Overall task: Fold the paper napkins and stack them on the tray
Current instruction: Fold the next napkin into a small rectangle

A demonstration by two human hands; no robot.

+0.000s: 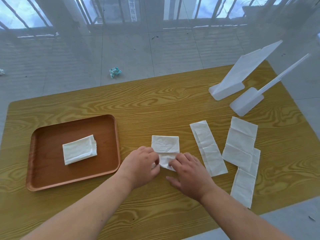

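A brown tray lies on the left of the wooden table, with one folded white napkin in its middle. At the table's centre lies a partly folded white napkin. My left hand pinches its near left edge and my right hand pinches its near right edge, lifting the near flap. To the right lie unfolded napkins: a long strip, a wider one, and another strip partly under it.
Two white plastic stands with tall tilted plates stand at the back right of the table. On the floor beyond the table lie a crumpled blue-white wrapper and a sheer curtain.
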